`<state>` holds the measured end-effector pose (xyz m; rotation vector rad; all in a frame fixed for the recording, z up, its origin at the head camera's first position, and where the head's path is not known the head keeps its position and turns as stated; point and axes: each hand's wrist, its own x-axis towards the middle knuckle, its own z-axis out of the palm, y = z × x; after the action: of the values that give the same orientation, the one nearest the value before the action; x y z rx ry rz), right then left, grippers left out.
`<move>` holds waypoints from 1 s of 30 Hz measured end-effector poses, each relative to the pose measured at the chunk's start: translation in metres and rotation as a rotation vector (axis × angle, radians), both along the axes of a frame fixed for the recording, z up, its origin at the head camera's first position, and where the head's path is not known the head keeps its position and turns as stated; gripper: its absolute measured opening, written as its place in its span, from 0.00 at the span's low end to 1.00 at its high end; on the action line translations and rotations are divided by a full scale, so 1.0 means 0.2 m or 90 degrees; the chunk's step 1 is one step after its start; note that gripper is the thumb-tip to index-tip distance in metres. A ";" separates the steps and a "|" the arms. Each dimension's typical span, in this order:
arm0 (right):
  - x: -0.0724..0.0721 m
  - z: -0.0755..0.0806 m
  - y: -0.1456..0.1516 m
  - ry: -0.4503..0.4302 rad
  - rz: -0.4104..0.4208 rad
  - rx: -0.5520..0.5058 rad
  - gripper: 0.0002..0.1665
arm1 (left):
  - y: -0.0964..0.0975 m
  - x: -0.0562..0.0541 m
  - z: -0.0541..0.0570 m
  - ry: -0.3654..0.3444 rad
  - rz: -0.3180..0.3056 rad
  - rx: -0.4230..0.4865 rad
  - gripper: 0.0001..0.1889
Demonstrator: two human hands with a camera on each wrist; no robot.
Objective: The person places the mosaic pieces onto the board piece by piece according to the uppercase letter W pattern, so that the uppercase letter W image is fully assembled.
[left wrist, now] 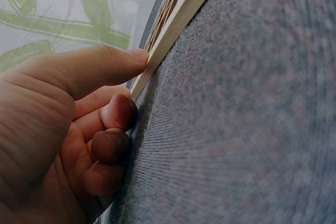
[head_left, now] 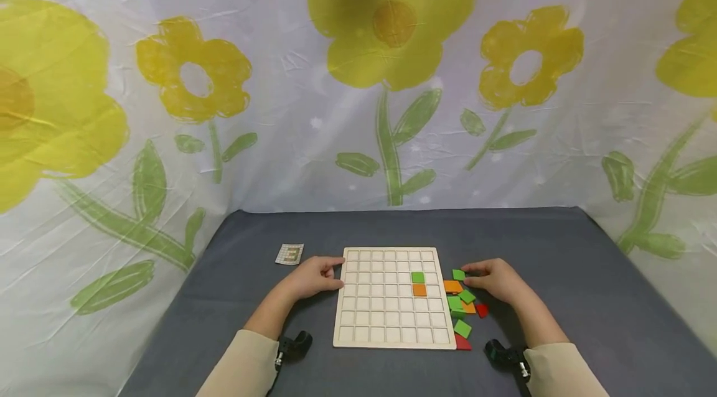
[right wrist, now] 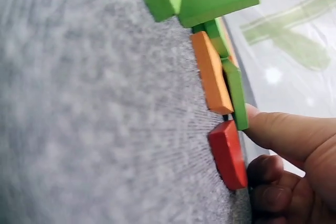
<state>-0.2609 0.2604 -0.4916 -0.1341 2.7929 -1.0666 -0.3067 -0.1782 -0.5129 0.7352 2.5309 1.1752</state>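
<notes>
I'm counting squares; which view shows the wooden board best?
The head view: the wooden board shows almost whole, from above. The left wrist view gives only an edge and sliver of top; the right wrist, none.

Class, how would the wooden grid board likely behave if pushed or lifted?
The wooden grid board looks stiff, with straight edges. Lying flat on the gray cloth, it would probably slide rather than roll. Tilted, it might spill the green tile and orange tile in its cells.
</notes>
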 end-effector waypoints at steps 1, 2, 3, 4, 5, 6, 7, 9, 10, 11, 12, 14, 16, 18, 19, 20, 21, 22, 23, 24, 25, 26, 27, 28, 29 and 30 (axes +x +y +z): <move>0.00 -0.01 0.01 -0.001 -0.002 -0.002 0.22 | 0.00 0.00 0.00 0.001 -0.003 -0.001 0.32; 0.01 -0.01 0.01 0.000 -0.002 -0.004 0.22 | 0.00 0.00 0.00 0.002 -0.004 -0.002 0.32; 0.01 -0.02 0.02 0.001 -0.002 -0.006 0.22 | 0.01 0.00 -0.01 0.003 -0.004 -0.002 0.32; 0.01 -0.02 0.02 0.001 -0.002 -0.010 0.22 | 0.01 0.00 -0.01 0.004 -0.002 -0.003 0.32; 0.01 -0.02 0.02 0.006 0.000 -0.012 0.22 | 0.01 0.00 -0.01 0.004 0.001 -0.003 0.32; 0.01 -0.02 0.03 0.014 0.002 -0.016 0.21 | 0.01 0.00 -0.01 0.003 0.003 -0.002 0.32; 0.02 -0.02 0.03 0.017 -0.001 -0.023 0.21 | 0.00 0.00 -0.01 0.001 0.006 -0.002 0.33; 0.02 -0.01 0.04 0.025 -0.004 -0.036 0.21 | 0.00 0.00 -0.01 -0.004 0.010 0.001 0.33; 0.02 -0.01 0.04 0.027 -0.004 -0.042 0.21 | 0.00 0.00 -0.01 -0.006 0.012 0.002 0.33; 0.02 0.00 0.05 0.029 -0.003 -0.047 0.22 | 0.00 0.00 -0.01 -0.008 0.011 0.003 0.33; 0.02 0.00 0.06 0.029 -0.005 -0.052 0.22 | 0.00 0.00 -0.01 -0.010 0.010 0.003 0.33; 0.03 0.01 0.06 0.024 -0.003 -0.063 0.22 | 0.00 0.00 0.00 -0.013 0.008 0.002 0.33; 0.03 0.02 0.06 0.025 0.012 -0.070 0.22 | 0.00 0.00 0.00 -0.012 0.007 -0.002 0.33; 0.04 0.05 0.05 0.029 0.024 -0.076 0.22 | 0.01 0.00 0.00 -0.009 0.006 -0.005 0.33; 0.05 0.06 0.04 0.032 0.032 -0.081 0.22 | 0.01 0.00 0.00 -0.009 0.007 -0.005 0.33; 0.05 0.08 0.03 0.036 0.038 -0.083 0.22 | 0.01 0.00 0.00 -0.008 0.007 -0.007 0.33; 0.06 0.10 0.01 0.040 0.046 -0.082 0.22 | 0.01 0.00 0.01 -0.007 0.008 -0.008 0.33; 0.07 0.11 0.00 0.042 0.050 -0.081 0.21 | 0.01 0.00 0.01 -0.008 0.009 -0.009 0.33; 0.08 0.12 -0.01 0.042 0.054 -0.082 0.21 | 0.01 0.00 0.01 -0.008 0.009 -0.011 0.33; 0.08 0.14 -0.02 0.042 0.057 -0.083 0.21 | 0.01 0.00 0.01 -0.009 0.010 -0.012 0.33; 0.09 0.15 -0.04 0.043 0.061 -0.081 0.21 | 0.01 0.00 0.01 -0.011 0.011 -0.012 0.33; 0.10 0.16 -0.05 0.043 0.064 -0.079 0.20 | 0.01 0.00 0.01 -0.010 0.012 -0.013 0.33; 0.10 0.17 -0.06 0.041 0.070 -0.080 0.20 | 0.01 0.00 0.01 -0.009 0.011 -0.014 0.33; 0.11 0.17 -0.07 0.038 0.076 -0.084 0.20 | 0.01 0.00 0.01 -0.008 0.011 -0.013 0.33; 0.12 0.18 -0.08 0.033 0.082 -0.088 0.20 | 0.01 0.00 0.01 -0.008 0.011 -0.012 0.33; 0.12 0.18 -0.10 0.028 0.087 -0.091 0.20 | 0.01 0.00 0.01 -0.009 0.011 -0.011 0.33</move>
<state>-0.2365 0.2411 -0.4563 -0.3626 2.6978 -1.2426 -0.3070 -0.1765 -0.5119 0.7007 2.5375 1.1586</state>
